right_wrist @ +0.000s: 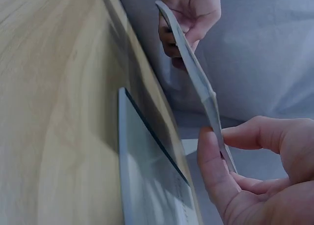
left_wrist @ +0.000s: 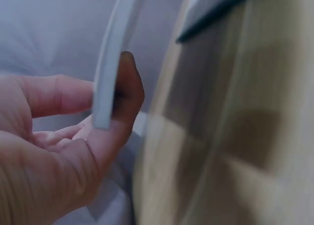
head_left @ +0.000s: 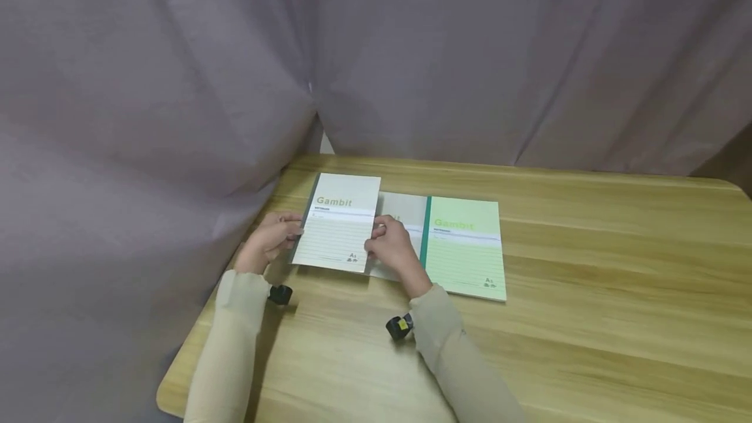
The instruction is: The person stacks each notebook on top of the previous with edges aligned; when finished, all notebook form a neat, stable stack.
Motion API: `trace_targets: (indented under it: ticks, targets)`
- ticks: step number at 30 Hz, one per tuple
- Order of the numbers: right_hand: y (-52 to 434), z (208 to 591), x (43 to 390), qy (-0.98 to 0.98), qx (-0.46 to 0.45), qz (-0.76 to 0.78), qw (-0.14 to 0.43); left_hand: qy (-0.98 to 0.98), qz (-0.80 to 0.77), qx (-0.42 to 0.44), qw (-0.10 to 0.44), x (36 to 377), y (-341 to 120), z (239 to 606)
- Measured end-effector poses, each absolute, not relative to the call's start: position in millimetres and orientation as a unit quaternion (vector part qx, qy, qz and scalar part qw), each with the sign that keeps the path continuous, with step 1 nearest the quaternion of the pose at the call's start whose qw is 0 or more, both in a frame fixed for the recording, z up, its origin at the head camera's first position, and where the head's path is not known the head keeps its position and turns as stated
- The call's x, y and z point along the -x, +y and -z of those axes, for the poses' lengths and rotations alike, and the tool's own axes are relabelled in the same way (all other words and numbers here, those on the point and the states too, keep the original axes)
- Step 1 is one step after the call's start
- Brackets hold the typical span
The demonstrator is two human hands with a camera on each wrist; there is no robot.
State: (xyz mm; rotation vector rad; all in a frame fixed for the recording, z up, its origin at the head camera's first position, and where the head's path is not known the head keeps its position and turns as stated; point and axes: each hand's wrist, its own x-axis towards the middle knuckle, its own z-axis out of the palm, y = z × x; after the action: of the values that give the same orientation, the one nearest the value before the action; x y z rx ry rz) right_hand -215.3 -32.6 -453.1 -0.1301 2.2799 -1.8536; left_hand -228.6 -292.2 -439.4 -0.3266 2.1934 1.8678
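Note:
A white notebook (head_left: 336, 224) with a dark spine and "Gambit" on its cover is held up off the table between both hands. My left hand (head_left: 271, 240) pinches its spine edge, thumb on one face and fingers behind, as the left wrist view shows. My right hand (head_left: 390, 245) pinches the opposite edge. In the right wrist view the lifted notebook (right_wrist: 196, 77) appears edge-on and slightly bent. Below and to its right lies a grey notebook (head_left: 405, 204), partly hidden by the lifted one and my right hand. A green notebook (head_left: 467, 256) with a darker green spine lies beside the grey one.
The wooden table (head_left: 617, 292) stretches far to the right, with its left edge close to my left arm. Grey curtain (head_left: 440, 51) hangs behind the table and along its left side. A small black camera sits at each wrist.

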Motion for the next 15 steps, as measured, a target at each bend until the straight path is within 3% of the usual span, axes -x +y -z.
trace_targets:
  ticks: [15]
  targets:
    - [-16, 433, 204, 0.742, -0.005, 0.668, 0.060, 0.690, -0.709, 0.064, 0.134, 222, -273, 420]
